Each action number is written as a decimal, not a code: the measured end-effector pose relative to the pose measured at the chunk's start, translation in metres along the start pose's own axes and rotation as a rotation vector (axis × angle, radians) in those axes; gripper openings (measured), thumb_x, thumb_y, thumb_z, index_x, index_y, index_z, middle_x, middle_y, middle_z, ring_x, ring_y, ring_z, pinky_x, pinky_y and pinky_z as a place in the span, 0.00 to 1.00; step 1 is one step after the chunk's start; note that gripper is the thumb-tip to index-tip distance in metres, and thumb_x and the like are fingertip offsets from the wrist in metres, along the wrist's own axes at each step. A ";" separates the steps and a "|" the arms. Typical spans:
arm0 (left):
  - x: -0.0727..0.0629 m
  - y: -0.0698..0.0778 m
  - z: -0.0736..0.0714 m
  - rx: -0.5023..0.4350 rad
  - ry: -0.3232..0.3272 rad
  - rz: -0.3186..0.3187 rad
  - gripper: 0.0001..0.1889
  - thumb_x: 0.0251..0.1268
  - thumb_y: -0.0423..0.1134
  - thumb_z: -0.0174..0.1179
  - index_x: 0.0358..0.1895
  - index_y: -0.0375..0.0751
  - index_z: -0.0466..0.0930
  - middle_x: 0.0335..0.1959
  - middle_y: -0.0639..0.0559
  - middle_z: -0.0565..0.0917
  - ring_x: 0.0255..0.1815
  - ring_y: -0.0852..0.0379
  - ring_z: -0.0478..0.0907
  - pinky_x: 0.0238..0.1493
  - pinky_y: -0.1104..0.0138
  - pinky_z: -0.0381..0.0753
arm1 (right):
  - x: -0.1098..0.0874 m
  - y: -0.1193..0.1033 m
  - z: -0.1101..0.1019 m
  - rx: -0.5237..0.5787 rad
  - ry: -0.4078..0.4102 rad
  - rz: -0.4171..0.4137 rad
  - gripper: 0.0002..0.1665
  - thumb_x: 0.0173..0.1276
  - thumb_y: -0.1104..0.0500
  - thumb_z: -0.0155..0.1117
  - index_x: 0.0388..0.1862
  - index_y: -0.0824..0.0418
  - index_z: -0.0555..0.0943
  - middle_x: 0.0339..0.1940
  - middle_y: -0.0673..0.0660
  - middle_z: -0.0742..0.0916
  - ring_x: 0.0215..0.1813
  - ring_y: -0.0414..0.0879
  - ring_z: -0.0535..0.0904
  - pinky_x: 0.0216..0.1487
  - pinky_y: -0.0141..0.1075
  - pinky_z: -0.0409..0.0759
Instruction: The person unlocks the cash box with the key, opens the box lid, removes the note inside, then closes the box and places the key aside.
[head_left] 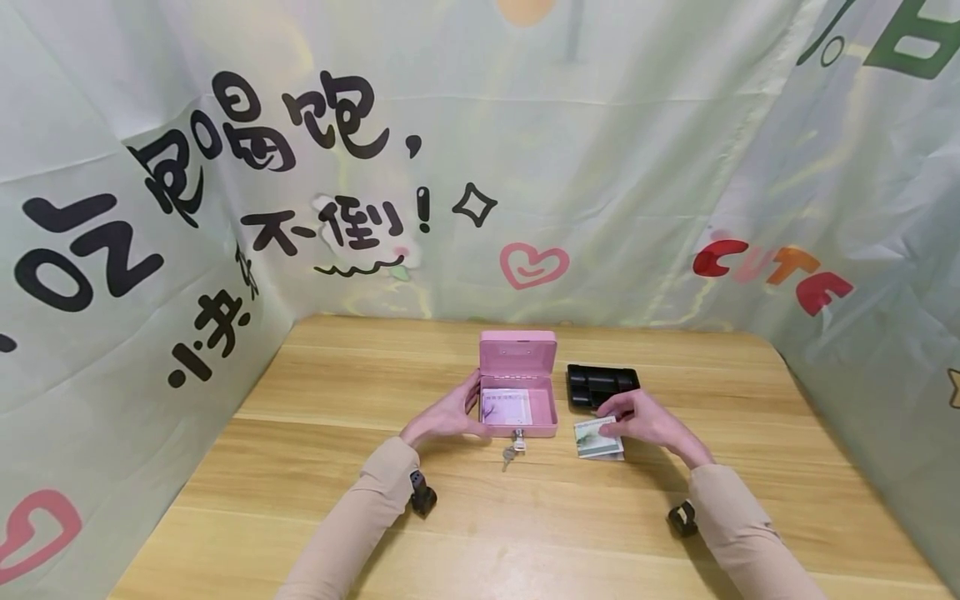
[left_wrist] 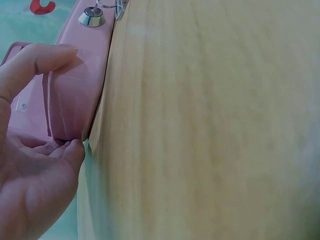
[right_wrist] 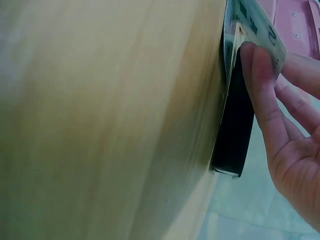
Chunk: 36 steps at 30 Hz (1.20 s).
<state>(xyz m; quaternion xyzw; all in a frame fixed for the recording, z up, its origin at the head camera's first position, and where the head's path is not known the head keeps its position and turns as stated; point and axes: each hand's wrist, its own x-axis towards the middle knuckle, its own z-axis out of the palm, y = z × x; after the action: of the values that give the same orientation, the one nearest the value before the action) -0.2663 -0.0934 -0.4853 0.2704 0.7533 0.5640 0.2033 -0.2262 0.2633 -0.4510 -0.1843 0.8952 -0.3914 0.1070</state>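
Note:
A pink cash box [head_left: 545,406] stands on the table with its lid raised. Purple banknotes [head_left: 506,407] lie inside it, towards the left. My left hand [head_left: 450,412] holds the box's left front corner; the left wrist view shows the thumb on the front face and curled fingers at the side. A key ring with keys [head_left: 509,455] hangs from the lock [left_wrist: 91,17] at the front. To the right of the box, my right hand [head_left: 643,419] pinches folded greenish banknotes [head_left: 591,440] by their right edge. In the right wrist view the banknotes [right_wrist: 257,31] are partly covered by fingers.
Behind the right hand lies a black compartment tray [head_left: 582,387], close to the box's right side. All of this is on a wooden table [head_left: 360,367]. Printed cloth walls [head_left: 600,183] enclose the table at the back and sides.

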 end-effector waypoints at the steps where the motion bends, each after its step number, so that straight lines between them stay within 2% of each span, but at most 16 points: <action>1: 0.000 0.000 0.000 0.002 0.000 0.000 0.65 0.43 0.22 0.71 0.82 0.39 0.33 0.85 0.40 0.43 0.85 0.40 0.43 0.86 0.51 0.44 | 0.000 0.001 0.000 -0.002 0.004 0.005 0.18 0.60 0.62 0.74 0.46 0.72 0.84 0.35 0.59 0.89 0.37 0.39 0.80 0.37 0.26 0.78; 11: 0.000 0.000 0.000 -0.022 -0.006 0.001 0.65 0.44 0.21 0.70 0.82 0.39 0.32 0.84 0.39 0.42 0.85 0.40 0.42 0.86 0.50 0.43 | -0.003 0.005 -0.006 -0.041 0.034 0.022 0.16 0.60 0.60 0.74 0.44 0.69 0.85 0.36 0.57 0.88 0.38 0.41 0.81 0.36 0.28 0.81; 17: 0.000 0.000 0.000 -0.023 -0.001 -0.006 0.65 0.44 0.21 0.71 0.82 0.39 0.32 0.85 0.39 0.41 0.85 0.40 0.41 0.86 0.51 0.43 | -0.004 0.007 -0.010 0.069 0.019 0.031 0.18 0.61 0.65 0.72 0.47 0.75 0.82 0.37 0.63 0.88 0.33 0.44 0.85 0.34 0.35 0.89; 26: 0.001 0.001 0.001 -0.033 0.001 -0.012 0.65 0.43 0.20 0.70 0.82 0.39 0.32 0.85 0.40 0.42 0.85 0.41 0.42 0.86 0.52 0.43 | -0.010 0.008 -0.018 0.148 0.056 0.005 0.20 0.64 0.66 0.70 0.51 0.78 0.79 0.40 0.67 0.87 0.31 0.44 0.87 0.33 0.35 0.89; 33: 0.001 0.001 0.001 -0.044 -0.003 -0.003 0.65 0.43 0.20 0.70 0.82 0.38 0.32 0.84 0.39 0.42 0.85 0.41 0.41 0.86 0.52 0.42 | -0.011 0.002 -0.024 0.157 0.096 -0.015 0.21 0.66 0.65 0.69 0.53 0.78 0.78 0.41 0.68 0.86 0.31 0.48 0.87 0.34 0.40 0.90; 36: 0.000 0.001 0.001 -0.041 -0.002 -0.009 0.65 0.44 0.20 0.70 0.82 0.39 0.31 0.85 0.40 0.41 0.85 0.41 0.41 0.86 0.53 0.42 | -0.007 -0.004 -0.024 0.129 0.099 -0.049 0.20 0.65 0.65 0.69 0.52 0.77 0.79 0.39 0.67 0.86 0.32 0.46 0.87 0.35 0.41 0.91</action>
<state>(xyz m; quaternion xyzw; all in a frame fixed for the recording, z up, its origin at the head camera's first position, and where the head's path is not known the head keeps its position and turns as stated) -0.2658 -0.0920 -0.4849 0.2635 0.7426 0.5781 0.2120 -0.2265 0.2794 -0.4318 -0.1790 0.8675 -0.4596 0.0645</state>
